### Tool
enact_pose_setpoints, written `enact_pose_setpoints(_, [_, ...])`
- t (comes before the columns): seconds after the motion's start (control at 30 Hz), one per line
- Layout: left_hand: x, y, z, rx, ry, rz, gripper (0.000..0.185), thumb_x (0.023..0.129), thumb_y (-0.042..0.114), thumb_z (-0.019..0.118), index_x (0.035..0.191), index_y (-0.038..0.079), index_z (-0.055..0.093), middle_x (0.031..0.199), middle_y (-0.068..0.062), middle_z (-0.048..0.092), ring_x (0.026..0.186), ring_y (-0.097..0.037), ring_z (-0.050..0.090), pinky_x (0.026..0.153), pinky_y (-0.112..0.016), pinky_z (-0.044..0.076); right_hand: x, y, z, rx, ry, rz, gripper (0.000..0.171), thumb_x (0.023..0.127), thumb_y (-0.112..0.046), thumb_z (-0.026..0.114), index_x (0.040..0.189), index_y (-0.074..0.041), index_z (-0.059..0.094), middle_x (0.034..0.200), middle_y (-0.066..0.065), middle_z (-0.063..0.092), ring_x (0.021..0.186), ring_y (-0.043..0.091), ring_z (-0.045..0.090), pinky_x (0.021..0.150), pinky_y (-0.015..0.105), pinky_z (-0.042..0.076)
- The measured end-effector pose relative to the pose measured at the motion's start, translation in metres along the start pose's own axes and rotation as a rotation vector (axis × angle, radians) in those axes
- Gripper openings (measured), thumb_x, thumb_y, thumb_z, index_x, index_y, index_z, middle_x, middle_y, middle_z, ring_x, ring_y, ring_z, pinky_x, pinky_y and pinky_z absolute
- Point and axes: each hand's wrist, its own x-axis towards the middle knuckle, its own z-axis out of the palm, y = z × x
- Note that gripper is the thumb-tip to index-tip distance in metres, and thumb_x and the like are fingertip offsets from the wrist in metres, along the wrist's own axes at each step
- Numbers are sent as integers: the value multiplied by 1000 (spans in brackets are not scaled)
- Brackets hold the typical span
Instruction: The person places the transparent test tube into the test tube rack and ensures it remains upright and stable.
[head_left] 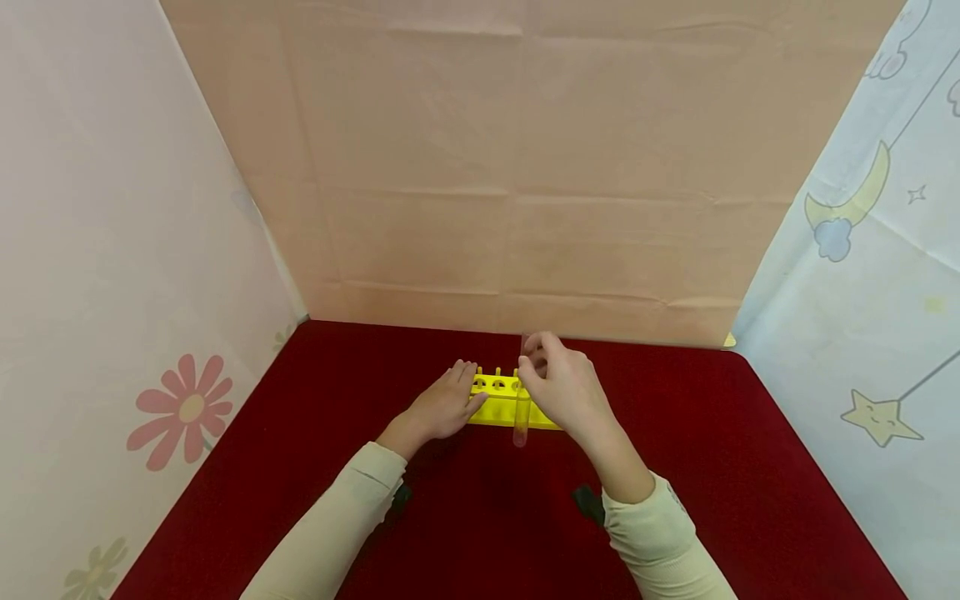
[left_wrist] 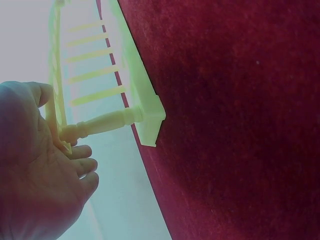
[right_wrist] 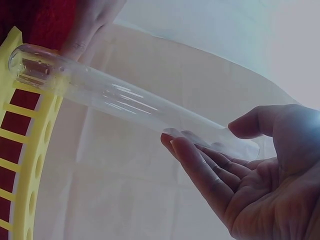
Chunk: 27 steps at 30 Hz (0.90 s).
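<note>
Two hands work at one yellow test-tube rack that sits on the red bench, toward its far edge at about 12 o'clock from the person. From the left, a flowered cloth panel walls that side.

Next comes the left hand, which lies against the rack's left end with its fingers held nearly straight, reaching toward 1 o'clock over the top bar. In the left wrist view the same hand presses its palm and loosely bent fingers against the rack's end frame, beside a turned corner post; the fingers touch the frame but do not visibly wrap it. The rack's foot stands on the red cloth at that hand's 2 o'clock.

Further right, a clear glass test tube stands nearly upright at the front of the rack, its rounded bottom low, near the bench and in front of the rack's front face. The right hand pinches the tube's upper part between thumb and fingertips, so the tube hangs toward 6 o'clock from those fingers. In the right wrist view the tube runs from the fingers out toward 10 o'clock, its rounded end by the rack's yellow edge; the thumb curls over the tube's top while the other fingers lie under it.

Behind the rack hangs a creased tan backdrop, and at far right a pale blue cloth with moon and stars.
</note>
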Motion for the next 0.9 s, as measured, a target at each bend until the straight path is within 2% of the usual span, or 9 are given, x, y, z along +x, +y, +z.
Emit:
enact_pose_setpoints(0.3, [0, 0, 0, 1, 7, 15, 72, 107, 48, 42, 160, 3, 21, 165, -19, 24, 152, -32, 27, 121, -46, 29, 2, -3, -2, 13, 10, -9, 17, 97, -20, 62, 111, -11, 61, 98, 3, 74, 86, 18, 69, 72, 36, 56])
enact_pose_setpoints(0.57, [0, 1, -1, 26, -1, 16, 72, 108, 49, 37, 161, 3, 21, 166, -18, 23, 154, -32, 22, 123, -45, 25, 4, -8, -4, 40, 14, -24, 18, 97, -24, 61, 113, -13, 60, 100, 1, 73, 89, 17, 70, 77, 39, 57])
enact_pose_setpoints(0.9, [-2, 2, -3, 4, 0, 5, 72, 108, 48, 40, 160, 2, 22, 166, -19, 23, 152, -33, 25, 121, -47, 27, 7, -13, -5, 54, 17, -26, 18, 98, -22, 61, 113, -13, 60, 102, 3, 74, 89, 17, 70, 79, 40, 57])
